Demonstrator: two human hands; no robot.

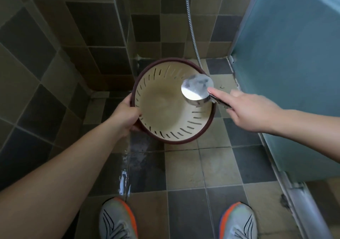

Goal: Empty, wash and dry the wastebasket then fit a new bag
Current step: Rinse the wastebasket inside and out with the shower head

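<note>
A round cream wastebasket [165,110] with slotted walls and a dark red rim is held above the tiled floor, its open mouth tipped toward me. My left hand [127,116] grips its left rim, thumb inside. My right hand [252,110] holds the handle of a chrome shower head [196,88], index finger stretched along it. The shower head hangs over the basket's upper right rim, facing down into it. The basket's inside looks wet and holds no rubbish.
A metal shower hose [191,23] runs up the tiled wall behind. A frosted blue-green glass partition [287,63] stands on the right with a metal track [294,192] along the floor. My two grey-and-orange shoes [117,220] are at the bottom. The floor [184,168] is wet.
</note>
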